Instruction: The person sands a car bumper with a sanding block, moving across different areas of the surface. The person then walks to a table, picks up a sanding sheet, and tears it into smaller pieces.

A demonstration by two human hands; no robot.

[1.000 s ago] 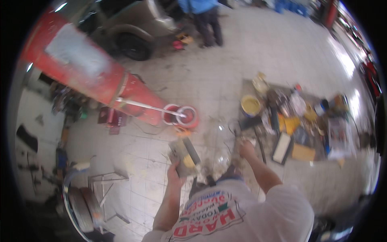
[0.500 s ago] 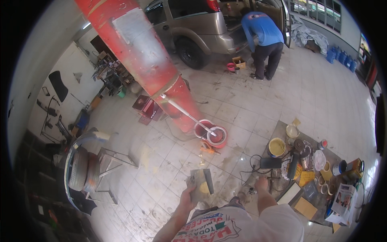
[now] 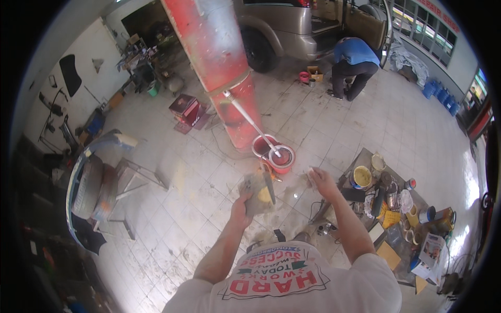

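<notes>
My left hand [image 3: 240,209] is closed on the edge of a flat grey mixing board [image 3: 253,202]. A lump of yellow body filler [image 3: 265,195] lies on the board, near its darker upright right edge. Out to the right, my right hand [image 3: 322,183] is raised with its fingers closed. Something small and pale [image 3: 311,176] shows at its fingertips, too smeared to name. The hands are apart, both held over the tiled floor. Close to my right forearm stands an open can of yellow paste [image 3: 360,177] on the low worktable [image 3: 344,180].
Beyond my hands, a mop bucket [image 3: 282,160] with a mop stands by a red pillar [image 3: 237,109]. Tape rolls, cans and papers crowd the worktable. Tires [image 3: 94,190] and a metal stand [image 3: 130,177] are at left. A co-worker [image 3: 357,65] bends beside a tan vehicle [image 3: 292,31].
Both my hands have moved forward, the left one carrying the board. My right hand has lifted away from the worktable's edge. The co-worker bends lower.
</notes>
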